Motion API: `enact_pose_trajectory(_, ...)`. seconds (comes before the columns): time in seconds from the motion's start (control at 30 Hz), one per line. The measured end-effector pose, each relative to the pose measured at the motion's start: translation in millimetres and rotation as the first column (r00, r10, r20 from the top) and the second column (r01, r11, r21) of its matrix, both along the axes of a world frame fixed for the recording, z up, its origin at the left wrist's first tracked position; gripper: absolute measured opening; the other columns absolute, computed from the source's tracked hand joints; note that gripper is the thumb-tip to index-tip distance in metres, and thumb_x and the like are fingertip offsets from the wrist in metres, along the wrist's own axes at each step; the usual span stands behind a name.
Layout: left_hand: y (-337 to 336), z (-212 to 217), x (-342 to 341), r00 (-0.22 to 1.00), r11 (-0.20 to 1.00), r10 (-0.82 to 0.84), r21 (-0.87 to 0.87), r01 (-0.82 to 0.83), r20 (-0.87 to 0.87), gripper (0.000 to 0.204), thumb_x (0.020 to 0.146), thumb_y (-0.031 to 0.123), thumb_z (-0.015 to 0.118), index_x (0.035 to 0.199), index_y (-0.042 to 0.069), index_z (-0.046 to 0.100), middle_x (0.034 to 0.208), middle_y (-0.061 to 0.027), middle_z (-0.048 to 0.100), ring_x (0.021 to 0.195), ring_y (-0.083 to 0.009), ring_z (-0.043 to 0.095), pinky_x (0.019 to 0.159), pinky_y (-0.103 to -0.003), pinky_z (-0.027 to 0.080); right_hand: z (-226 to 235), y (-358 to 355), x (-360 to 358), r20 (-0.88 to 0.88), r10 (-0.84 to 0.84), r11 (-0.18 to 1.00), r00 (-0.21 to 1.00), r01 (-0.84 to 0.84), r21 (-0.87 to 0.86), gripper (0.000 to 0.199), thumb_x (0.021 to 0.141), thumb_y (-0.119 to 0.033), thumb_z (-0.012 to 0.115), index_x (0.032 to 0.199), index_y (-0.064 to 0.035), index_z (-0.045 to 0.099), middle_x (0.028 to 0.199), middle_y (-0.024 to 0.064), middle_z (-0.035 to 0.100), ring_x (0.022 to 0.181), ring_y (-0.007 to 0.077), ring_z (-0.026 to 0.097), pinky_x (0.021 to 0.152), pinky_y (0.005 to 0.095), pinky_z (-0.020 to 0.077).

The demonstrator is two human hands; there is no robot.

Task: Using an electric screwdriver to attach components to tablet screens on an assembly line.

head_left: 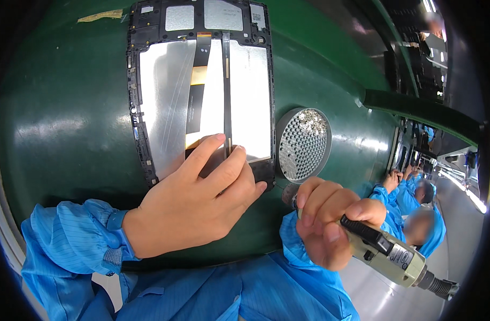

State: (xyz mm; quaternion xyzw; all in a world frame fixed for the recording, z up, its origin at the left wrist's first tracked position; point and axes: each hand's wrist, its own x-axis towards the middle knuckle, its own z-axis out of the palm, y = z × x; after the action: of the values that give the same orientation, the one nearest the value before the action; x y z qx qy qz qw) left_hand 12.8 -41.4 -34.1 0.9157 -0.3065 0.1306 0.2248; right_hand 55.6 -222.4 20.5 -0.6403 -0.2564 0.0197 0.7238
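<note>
Two bare hands work over a dark green bench top (58, 134), both coming out of blue smock sleeves (68, 235) at the lower edge. The left hand (194, 200) lies flat and mostly open on the lower end of an opened tablet frame (202, 88), its forefinger and middle finger stretched toward 12 o'clock and pressing on the shiny metal back plate beside a thin dark flex strip (226, 91) that runs up the middle; it grips nothing, only holds the frame down. The frame itself lies at about 12 o'clock from that hand, a black-rimmed rectangle with silvery panels and a yellow-brown patch (a piece of film or tape, hard to tell which) near its centre.

The right hand (328, 224) sits at 4 o'clock from the frame, fingers curled tight around a pale electric screwdriver (386, 251) whose body and cable end slant off toward 4 o'clock. Its bit end is hidden behind the fingers, close to the frame's lower right corner.

Just beside the frame, at 3 o'clock from it and 12 o'clock from the right hand, rests a round perforated metal dish (303, 144) holding small bright screws along its upper part. Farther off at 3 o'clock, another person in a blue smock (416, 206) works at the same bench.
</note>
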Motion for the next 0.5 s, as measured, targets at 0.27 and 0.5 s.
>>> enact_pose_trajectory(0.27, -1, 2, 2, 0.999, 1.0, -0.007, 0.006, 0.007, -0.038, 0.023, 0.081, 0.014, 0.06, 0.102, 0.016, 0.07, 0.099, -0.0094, 0.053, 0.109, -0.0257, 0.05, 0.1, -0.047, 0.037, -5, -5, 5, 0.049, 0.059, 0.998, 0.997, -0.059, 0.001, 0.037, 0.072, 0.006, 0.059, 0.103, -0.0046, 0.043, 0.063, 0.0086, 0.052, 0.051, 0.0206, 0.053, 0.057, 0.0404, 0.0483)
enact_pose_trajectory(0.5, 2, 4, 2, 0.999, 0.998, -0.032, 0.057, 0.034, -0.039, 0.028, 0.08, 0.011, 0.062, 0.106, 0.019, 0.069, 0.1, -0.0091, 0.054, 0.108, -0.0262, 0.05, 0.099, -0.048, 0.038, 0, -15, 11, 0.073, -0.177, 0.984, 0.982, 0.173, 0.048, 0.032, 0.081, -0.008, 0.056, 0.111, -0.0092, 0.045, 0.061, 0.0052, 0.049, 0.05, 0.0175, 0.049, 0.057, 0.0378, 0.0445)
